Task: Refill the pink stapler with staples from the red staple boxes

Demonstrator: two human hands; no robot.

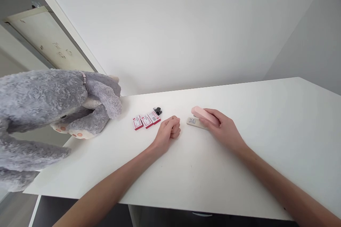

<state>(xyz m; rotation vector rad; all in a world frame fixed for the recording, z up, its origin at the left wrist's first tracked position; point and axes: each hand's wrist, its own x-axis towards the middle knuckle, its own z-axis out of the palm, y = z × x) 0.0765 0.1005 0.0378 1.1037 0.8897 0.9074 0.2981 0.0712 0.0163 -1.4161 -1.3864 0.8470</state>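
Note:
My right hand (222, 127) rests on the white table (239, 170) with its fingers wrapped around a pink stapler (202, 115), which lies on its side with a labelled beige base showing. My left hand (168, 131) sits curled into a loose fist on the tabletop, just left of the stapler; nothing shows in it. Three small red-and-white staple boxes (146, 121) lie in a row just beyond my left hand. A small black clip-like object (157, 110) lies behind them.
A large grey plush toy (53, 103) with pink paw pads lies across the table's left end and hangs over its edge. A white wall stands behind the table. The table's near edge runs below my forearms.

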